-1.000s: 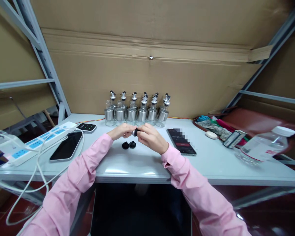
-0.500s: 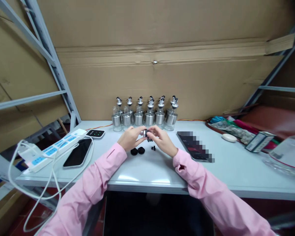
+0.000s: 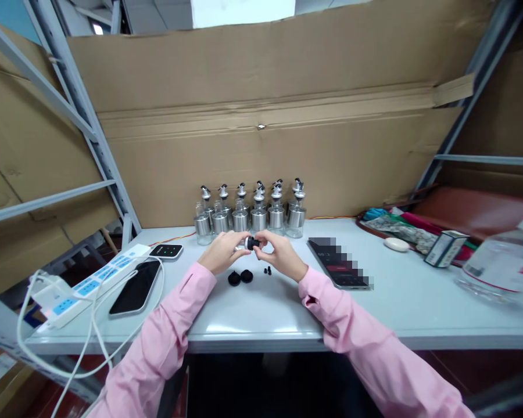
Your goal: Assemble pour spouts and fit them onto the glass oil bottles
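Observation:
Over the middle of the table, a small black and silver bottle pourer [image 3: 251,243] lies sideways between my two hands. My left hand [image 3: 220,252] is closed around its silver end. With thumb and fingertips, my right hand [image 3: 283,257] pinches the black end, so part of it is hidden. On the table below are two round black caps [image 3: 246,276] and some tiny black plugs [image 3: 267,271]. Behind my hands stand rows of glass bottles with steel sleeves [image 3: 258,219]; several carry silver pourers, while some in the front left have bare necks.
To the left lie a white power strip [image 3: 93,284] with looped cables, a dark phone [image 3: 136,287] and a small black device [image 3: 166,251]. A tablet-like phone [image 3: 337,261], small box [image 3: 446,248], white oval object [image 3: 396,244] and clear plastic jug [image 3: 501,261] are right. Cardboard backs the table.
The view has tilted upward, showing the cardboard's top edge. Between my hands, the pourer has turned and its black part shows more plainly. Both hands keep their hold.

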A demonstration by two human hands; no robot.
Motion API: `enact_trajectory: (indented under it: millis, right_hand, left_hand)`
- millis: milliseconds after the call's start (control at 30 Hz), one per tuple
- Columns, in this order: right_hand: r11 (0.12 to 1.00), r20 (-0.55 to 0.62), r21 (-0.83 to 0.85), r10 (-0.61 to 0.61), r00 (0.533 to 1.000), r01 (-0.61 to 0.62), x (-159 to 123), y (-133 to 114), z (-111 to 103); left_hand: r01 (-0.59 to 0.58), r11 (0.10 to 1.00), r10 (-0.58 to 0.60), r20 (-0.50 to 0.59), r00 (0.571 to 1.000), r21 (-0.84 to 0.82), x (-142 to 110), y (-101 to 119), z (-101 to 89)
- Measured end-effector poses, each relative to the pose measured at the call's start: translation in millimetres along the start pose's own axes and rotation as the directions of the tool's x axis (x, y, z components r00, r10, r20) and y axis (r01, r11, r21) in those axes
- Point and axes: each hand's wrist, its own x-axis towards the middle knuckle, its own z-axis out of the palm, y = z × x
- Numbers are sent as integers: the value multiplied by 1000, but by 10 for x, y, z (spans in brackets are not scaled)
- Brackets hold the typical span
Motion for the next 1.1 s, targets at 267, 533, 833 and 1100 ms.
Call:
enact_trajectory:
  millis: [267, 533, 833, 1100]
  right_hand:
    - [961, 46, -149, -230, 972, 235, 16, -11, -38]
    - [995, 13, -40, -89, 996, 90, -2, -85, -145]
    - [993, 622, -99, 112, 775, -64, -194, -315, 26]
    - [998, 621, -36, 65, 781, -54, -260, -734, -504]
  left_hand:
    - [40, 993, -39, 18, 999, -113, 2, -49, 35]
    - [184, 981, -189, 81, 979, 67, -63, -409, 115]
    - [210, 933, -280, 222, 934, 293, -63, -325, 303]
    - [126, 968, -73, -237, 969, 218, -985, 764, -189]
